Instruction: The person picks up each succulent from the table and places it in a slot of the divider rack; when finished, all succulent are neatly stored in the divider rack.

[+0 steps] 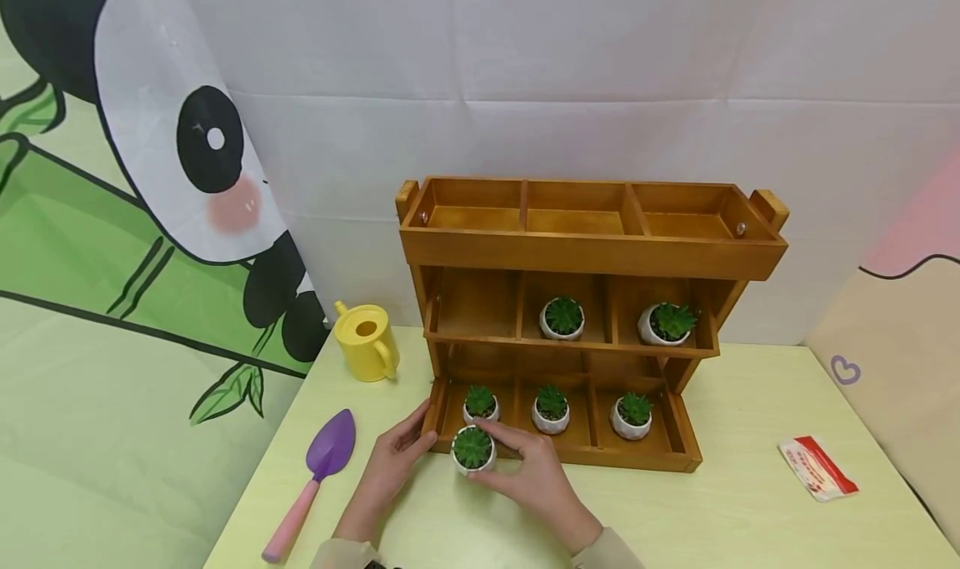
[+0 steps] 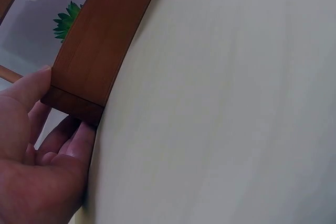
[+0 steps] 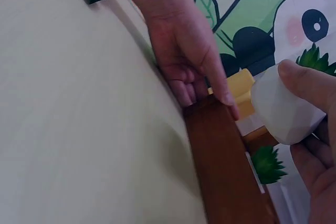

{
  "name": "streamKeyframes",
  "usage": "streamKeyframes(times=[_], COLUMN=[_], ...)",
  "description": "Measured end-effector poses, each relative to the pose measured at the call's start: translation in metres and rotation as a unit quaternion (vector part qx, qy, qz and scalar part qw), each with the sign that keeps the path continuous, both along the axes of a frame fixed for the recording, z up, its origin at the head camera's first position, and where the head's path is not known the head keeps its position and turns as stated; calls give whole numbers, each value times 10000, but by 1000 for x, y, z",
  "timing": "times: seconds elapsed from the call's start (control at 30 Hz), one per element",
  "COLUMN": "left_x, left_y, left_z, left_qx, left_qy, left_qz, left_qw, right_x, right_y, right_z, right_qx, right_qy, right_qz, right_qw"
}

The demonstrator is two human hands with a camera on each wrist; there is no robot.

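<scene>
My right hand pinches a small white pot with a green succulent between thumb and fingers, just in front of the bottom tier. The faceted white pot shows large in the right wrist view. My left hand grips the front left corner of the brown wooden shelf, its thumb on the corner and its other fingers curled by the side. Behind the held pot, another potted succulent stands in the bottom left compartment. The middle and right compartments hold one each.
On the shelf's second tier are two more potted succulents, one central and one at right. A yellow watering can and a purple trowel with a pink handle are left of the shelf. At right lies a red-and-white packet.
</scene>
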State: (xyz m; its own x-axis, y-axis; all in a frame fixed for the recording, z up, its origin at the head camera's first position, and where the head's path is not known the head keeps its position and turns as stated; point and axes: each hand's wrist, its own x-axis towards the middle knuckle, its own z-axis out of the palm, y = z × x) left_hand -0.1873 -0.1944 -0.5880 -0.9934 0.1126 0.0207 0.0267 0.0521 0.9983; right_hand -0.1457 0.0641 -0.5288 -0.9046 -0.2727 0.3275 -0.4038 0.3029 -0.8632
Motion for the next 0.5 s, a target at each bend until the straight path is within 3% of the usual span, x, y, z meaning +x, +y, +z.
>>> streamKeyframes(times=[0.23,0.5], left_x=[1,2], left_y=[0,1], left_z=[1,2], left_qx=[12,54], left_qy=[-18,18], left_qz=[8,2], left_qw=[10000,10000], right_x=[-6,-15], right_y=[7,11], right_z=[26,47], right_qx=[154,263], right_qy=[98,736], right_qz=[-1,156], right_qw=[9998,9968])
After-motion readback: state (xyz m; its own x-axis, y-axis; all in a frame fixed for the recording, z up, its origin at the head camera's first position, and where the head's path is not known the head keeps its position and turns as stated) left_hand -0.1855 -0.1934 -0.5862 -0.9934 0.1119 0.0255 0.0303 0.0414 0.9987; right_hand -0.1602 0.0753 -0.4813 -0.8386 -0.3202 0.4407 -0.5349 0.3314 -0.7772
